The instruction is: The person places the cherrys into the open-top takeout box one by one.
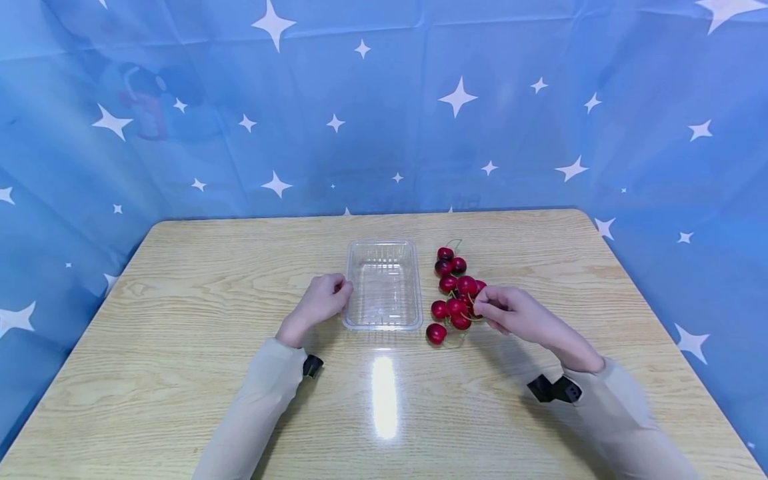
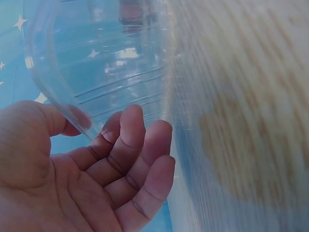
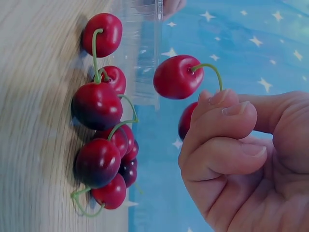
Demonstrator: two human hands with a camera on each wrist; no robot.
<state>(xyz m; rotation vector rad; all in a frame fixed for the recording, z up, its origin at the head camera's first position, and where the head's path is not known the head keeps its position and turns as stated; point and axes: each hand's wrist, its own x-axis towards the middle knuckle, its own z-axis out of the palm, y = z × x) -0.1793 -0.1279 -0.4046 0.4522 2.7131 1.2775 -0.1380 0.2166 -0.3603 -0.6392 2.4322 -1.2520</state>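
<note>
A clear plastic container [image 1: 384, 287] stands on the table in front of me. At its left side, my left hand [image 1: 321, 301] pinches the rim between thumb and fingers, as the left wrist view shows. To the container's right lies a loose group of red cherries [image 1: 437, 333] with green stems. My right hand [image 1: 513, 315] holds a cherry [image 3: 178, 77] by its stem, pinched at the fingertips, with the fruit raised off the table. A second cherry [image 3: 186, 121] hangs close by, partly hidden behind the fingers.
Pale wood-grain table [image 1: 180, 333] beneath everything, with a bright light reflection in front of the container. Behind and around it hangs a blue cloth [image 1: 384, 133] with white stars. Black wrist devices sit at both sleeves.
</note>
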